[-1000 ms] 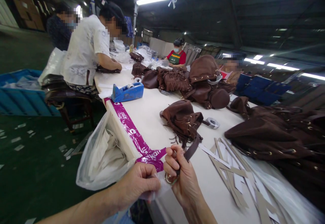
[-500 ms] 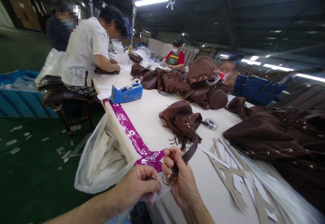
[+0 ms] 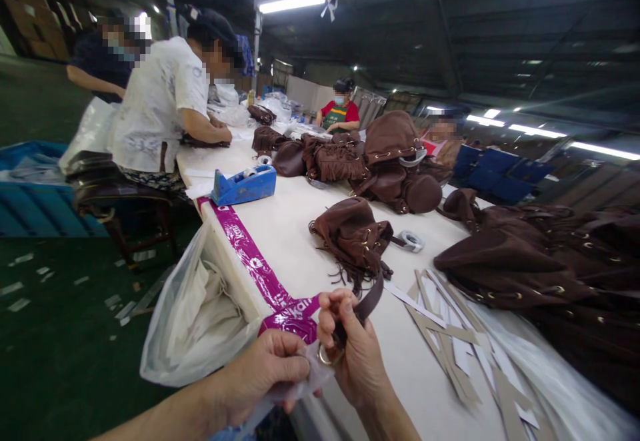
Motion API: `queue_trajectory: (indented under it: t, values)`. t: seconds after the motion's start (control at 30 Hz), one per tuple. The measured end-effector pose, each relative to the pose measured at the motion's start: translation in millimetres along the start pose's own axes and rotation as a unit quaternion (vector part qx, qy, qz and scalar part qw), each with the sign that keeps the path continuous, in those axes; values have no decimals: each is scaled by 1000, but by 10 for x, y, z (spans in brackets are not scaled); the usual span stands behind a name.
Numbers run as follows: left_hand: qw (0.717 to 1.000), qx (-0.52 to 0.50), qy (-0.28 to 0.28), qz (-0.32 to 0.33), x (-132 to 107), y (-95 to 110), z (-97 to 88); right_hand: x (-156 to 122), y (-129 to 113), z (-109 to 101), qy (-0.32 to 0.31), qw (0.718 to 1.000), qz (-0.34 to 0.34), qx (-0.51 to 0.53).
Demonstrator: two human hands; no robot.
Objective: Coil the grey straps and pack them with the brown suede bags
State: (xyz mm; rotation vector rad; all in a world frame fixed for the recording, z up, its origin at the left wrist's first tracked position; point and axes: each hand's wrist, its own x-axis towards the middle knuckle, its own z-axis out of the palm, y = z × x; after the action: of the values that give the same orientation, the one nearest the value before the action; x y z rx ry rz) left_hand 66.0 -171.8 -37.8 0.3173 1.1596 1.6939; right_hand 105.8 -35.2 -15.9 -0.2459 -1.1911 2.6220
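Observation:
Low in the head view, my left hand (image 3: pixel 283 364) is closed, pinching a piece of clear plastic film (image 3: pixel 320 369). Beside it my right hand (image 3: pixel 353 348) grips a dark brown strap (image 3: pixel 371 300), its fingers curled round the end by a metal ring (image 3: pixel 327 354). The film lies against this ring. From my right hand the strap runs up to a brown fringed bag (image 3: pixel 353 234) with gold eyelets, lying on the white table (image 3: pixel 295 228). Part of the strap's end is hidden in my fingers.
A blue tape dispenser (image 3: pixel 244 184) stands near the left edge. Cardboard strips (image 3: pixel 450 334) lie at right, before piled brown bags (image 3: pixel 520 261). More bags (image 3: pixel 395 161) sit farther back. An open plastic bag (image 3: pixel 200 314) hangs at the table's side. A co-worker (image 3: pixel 155 94) leans over the table.
My hands keep their hold on the film and the strap, with hardly any movement. The view has shifted slightly. At the far left, a co-worker's arm now shows lower across the body.

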Motion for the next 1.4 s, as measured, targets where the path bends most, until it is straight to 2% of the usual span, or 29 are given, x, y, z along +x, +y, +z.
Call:
queue_trajectory:
  t: [0.07,0.2,0.37,0.47,0.6,0.77,0.83,0.93,1.0,1.1,1.2,1.27,1.33,1.4]
  values:
    - [1000,4,3,-17,5,0,7,-10,5,0,-14,1000,-15,-5]
    - [999,14,35,-27,14,19,60,-23,-9,13,-36,999,3,37]
    - [997,12,72,-9,15,23,95,-19,-53,15,-7,997,8,73]
    - [996,-22,85,8,10,29,108,-32,-48,5,-3,999,17,39]
    - [994,-17,104,21,25,28,140,-58,33,-3,-18,999,10,-43]
    - [995,5,93,17,29,22,153,-57,118,-51,-42,989,-34,-136]
    - [996,2,91,19,3,58,138,-58,75,-87,-74,984,-38,-156]
    - [995,-36,94,19,-55,146,84,-66,-61,-130,-172,972,24,-161]
    - [994,-64,93,13,-86,191,36,-68,-135,-136,-205,962,51,-173]
    - [992,-97,84,-14,-105,202,-20,-53,-138,-121,-178,963,25,-203]
    - [992,-109,60,-33,-101,164,-42,-17,-65,-110,-121,965,-25,-233]
    - [993,-97,62,-4,-98,137,-56,15,-33,-118,-58,966,-70,-241]
    - [993,-75,87,39,-99,120,-78,43,-29,-130,6,966,-103,-238]
    - [990,-59,111,70,-102,115,-105,54,-34,-127,45,964,-105,-238]
